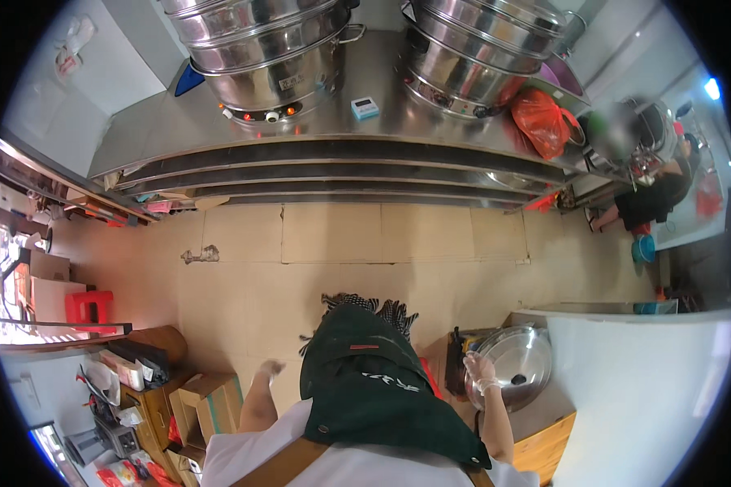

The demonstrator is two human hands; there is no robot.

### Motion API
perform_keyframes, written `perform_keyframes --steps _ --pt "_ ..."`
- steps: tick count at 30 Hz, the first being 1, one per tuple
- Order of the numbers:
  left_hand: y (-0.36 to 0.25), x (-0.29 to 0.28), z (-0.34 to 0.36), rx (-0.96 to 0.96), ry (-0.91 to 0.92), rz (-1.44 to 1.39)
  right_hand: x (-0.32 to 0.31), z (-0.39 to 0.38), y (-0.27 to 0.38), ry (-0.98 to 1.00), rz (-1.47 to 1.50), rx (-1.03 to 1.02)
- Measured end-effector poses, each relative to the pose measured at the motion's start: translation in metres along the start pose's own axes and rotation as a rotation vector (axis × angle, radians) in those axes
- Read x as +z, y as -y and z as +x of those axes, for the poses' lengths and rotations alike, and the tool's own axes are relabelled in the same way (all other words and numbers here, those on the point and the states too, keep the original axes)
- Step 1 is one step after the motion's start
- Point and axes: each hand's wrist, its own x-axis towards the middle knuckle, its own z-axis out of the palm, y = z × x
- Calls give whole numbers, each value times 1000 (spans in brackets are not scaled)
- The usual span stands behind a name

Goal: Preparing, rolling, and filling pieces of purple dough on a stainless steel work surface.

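On the near left I see a red stool (89, 308), partly covered, then a carton (219, 406) whose lower part I can't follow. The left hand (272, 368) is just right of the carton, above the floor (341, 235); it is small and blurred, so I can't tell whether its fingers are curled or spread. Farther off, the left steamer (260, 89) leaves my view at the top, and its label (291, 82) is too small to read, like the display of the timer (365, 107) beside it. In the near middle, the green apron (365, 357) carries white lettering, slanted and creased. The right steamer (463, 73) is cut off too. On the near right, the gloved right hand (481, 371) is at the left side of a round lid (532, 365); gripping or only touching, I can't tell. What lies under the lid is hidden. Far right, a red bag (542, 126) conceals its contents, and beyond it a co-worker (670, 191) is hard to make out.
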Motion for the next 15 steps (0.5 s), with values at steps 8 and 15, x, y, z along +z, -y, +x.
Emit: perform_keyframes --steps 8,15 --pt "-53 -71 16 -571 155 -771 -63 87 -14 -74 124 178" --pt "-143 -285 213 135 -186 -209 -39 73 -13 57 312 446"
